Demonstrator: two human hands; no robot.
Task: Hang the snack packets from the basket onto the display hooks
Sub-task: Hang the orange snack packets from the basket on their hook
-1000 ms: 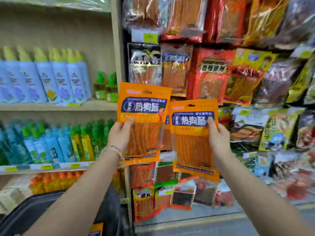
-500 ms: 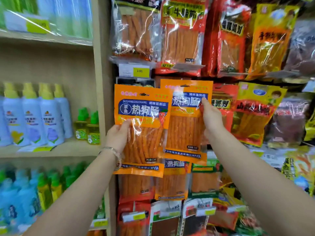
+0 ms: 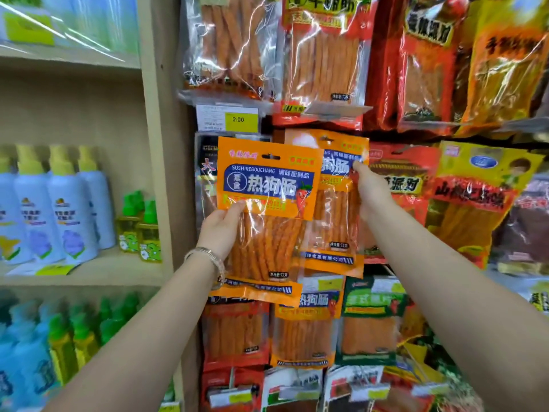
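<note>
I hold two orange snack packets with blue labels up against the display wall. My left hand (image 3: 221, 226) grips the nearer packet (image 3: 267, 209) at its left side, below the label; its hang hole shows at the top. My right hand (image 3: 371, 191) holds the second packet (image 3: 332, 221) by its right edge, partly behind the first one, with its top hang hole high against the rack beneath a row of hanging packets. The hook itself is hidden. The basket is out of view.
Hanging snack packets fill the wall: clear and red ones above (image 3: 320, 55), red (image 3: 398, 179) and yellow (image 3: 481, 197) to the right, orange ones below (image 3: 303, 331). A price tag (image 3: 228, 118) sits above. Wooden shelves on the left hold blue spray bottles (image 3: 65, 209) and green bottles (image 3: 139, 230).
Both hands have risen with their packets. The right packet moved up and back toward the rack, sliding partly behind the left one. The view tilted upward, losing the basket.
</note>
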